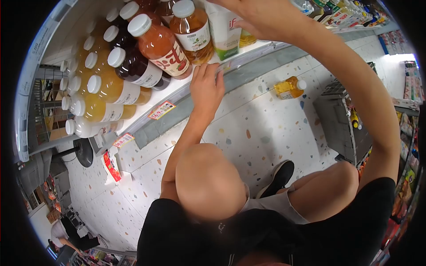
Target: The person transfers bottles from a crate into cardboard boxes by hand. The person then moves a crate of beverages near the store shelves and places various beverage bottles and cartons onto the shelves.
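Note:
My left hand rests at the shelf's front edge, its fingertips just below a bottle of amber juice and the thumb apart; it holds nothing. Up at the frame's top, my right hand has its fingers over the top of a white and green drink carton and its thumb against the carton's side. Part of that hand is cut off by the frame. Left of the amber bottle stands a bottle of reddish juice, then dark purple juice and several yellow juice bottles, all white-capped.
A yellow bottle lies on the speckled floor. Grey crates stand to the right. Price tags hang on the shelf edge. A torn red and white carton is on the floor at left. Another person is at lower left.

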`<state>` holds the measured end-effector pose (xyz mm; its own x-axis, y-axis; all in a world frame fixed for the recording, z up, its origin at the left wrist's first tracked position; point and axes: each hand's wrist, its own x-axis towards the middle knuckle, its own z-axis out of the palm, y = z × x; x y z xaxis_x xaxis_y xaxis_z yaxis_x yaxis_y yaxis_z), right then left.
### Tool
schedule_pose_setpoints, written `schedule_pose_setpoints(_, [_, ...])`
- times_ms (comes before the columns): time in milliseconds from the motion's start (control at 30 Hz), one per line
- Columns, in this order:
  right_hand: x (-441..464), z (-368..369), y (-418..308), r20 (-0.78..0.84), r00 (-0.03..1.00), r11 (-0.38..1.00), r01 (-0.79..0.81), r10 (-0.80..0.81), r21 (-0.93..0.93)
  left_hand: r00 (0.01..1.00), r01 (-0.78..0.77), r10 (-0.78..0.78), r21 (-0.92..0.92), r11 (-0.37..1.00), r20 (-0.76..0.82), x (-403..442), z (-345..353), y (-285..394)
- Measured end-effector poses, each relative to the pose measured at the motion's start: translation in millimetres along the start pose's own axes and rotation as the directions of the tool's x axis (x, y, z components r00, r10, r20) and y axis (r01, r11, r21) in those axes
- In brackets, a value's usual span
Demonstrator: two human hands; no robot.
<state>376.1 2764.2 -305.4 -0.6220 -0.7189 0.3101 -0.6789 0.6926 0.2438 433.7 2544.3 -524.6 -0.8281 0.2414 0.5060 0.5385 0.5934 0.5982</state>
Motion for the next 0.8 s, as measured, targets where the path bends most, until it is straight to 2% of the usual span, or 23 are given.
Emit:
schedule_pose_setpoints(33, [-1.2, -3.5, -0.2, 0.001, 1.0, 1.0, -0.008, 0.008, -0.01, 1.0, -0.01, 0.01, -0.007, 1.0, 0.001, 2.6, -3.3, 3.3])
schedule_pose_setpoints(100, [-6.0, -10.8, -4.1, 0.017, 1.0, 0.999, -0.007, 0.006, 0.041, 0.987, -0.097, 0.098, 0.015, 0.995, -0.125, 6.4, -12.7, 13.1])
schedule_pose_setpoints(133, [-9.4, -0.9, -1.5, -0.055, 0.998, 0.999, 0.002, -0.005, -0.05, 0.986, -0.119, 0.119, 0.014, 0.993, -0.115, 8.5, -17.8, 17.8])
schedule_pose_setpoints(200, [-15.0, 17.5, -4.5, -0.09, 0.995, 0.999, -0.044, 0.043, -0.004, 0.974, -0.202, 0.196, -0.036, 0.979, -0.116, 12.1, -23.6, 24.3])
schedule_pose_setpoints(233, [-15.1, 20.7, -6.5, -0.11, 0.992, 0.997, -0.053, 0.058, 0.051, 0.97, -0.225, 0.219, -0.04, 0.974, -0.107, 11.7, -21.9, 26.2])
schedule_pose_setpoints(300, [-17.1, 20.9, -2.7, -0.079, 0.994, 0.997, -0.068, 0.069, 0.024, 0.95, -0.298, 0.308, -0.154, 0.942, 0.045, 17.4, -12.5, 25.8])
schedule_pose_setpoints(333, [-18.1, 19.4, -4.6, -0.064, 0.994, 0.996, -0.083, 0.084, 0.023, 0.94, -0.312, 0.325, -0.126, 0.942, 0.101, 21.2, -8.1, 29.1])
schedule_pose_setpoints(400, [-13.6, 25.9, 0.3, -0.056, 0.996, 0.998, -0.063, 0.063, 0.004, 0.935, -0.338, 0.342, -0.056, 0.939, 0.088, 28.7, 4.5, 31.0])
schedule_pose_setpoints(533, [-16.3, 39.7, 9.6, -0.156, 0.988, 1.0, -0.007, 0.011, 0.029, 0.942, -0.328, 0.323, 0.045, 0.943, 0.094, 34.0, 20.8, 21.8])
schedule_pose_setpoints(667, [-42.4, 18.7, 20.8, -0.176, 0.984, 0.999, 0.035, -0.034, 0.002, 0.947, -0.3, 0.295, 0.021, 0.954, 0.128, 30.7, 27.7, 35.2])
schedule_pose_setpoints(733, [-65.6, 2.4, 23.5, -0.376, 0.927, 0.989, 0.059, -0.003, 0.136, 0.942, -0.311, 0.307, 0.007, 0.951, 0.133, 31.7, 19.0, 40.8])
schedule_pose_setpoints(767, [-82.8, -6.9, 26.3, -0.376, 0.927, 0.991, 0.051, 0.0, 0.126, 0.926, -0.363, 0.363, -0.017, 0.932, 0.102, 33.4, 17.2, 39.8])
schedule_pose_setpoints(800, [-109.2, -17.6, 29.1, -0.309, 0.95, 0.987, 0.001, 0.049, 0.161, 0.908, -0.412, 0.414, -0.038, 0.91, 0.073, 32.7, 16.4, 42.2])
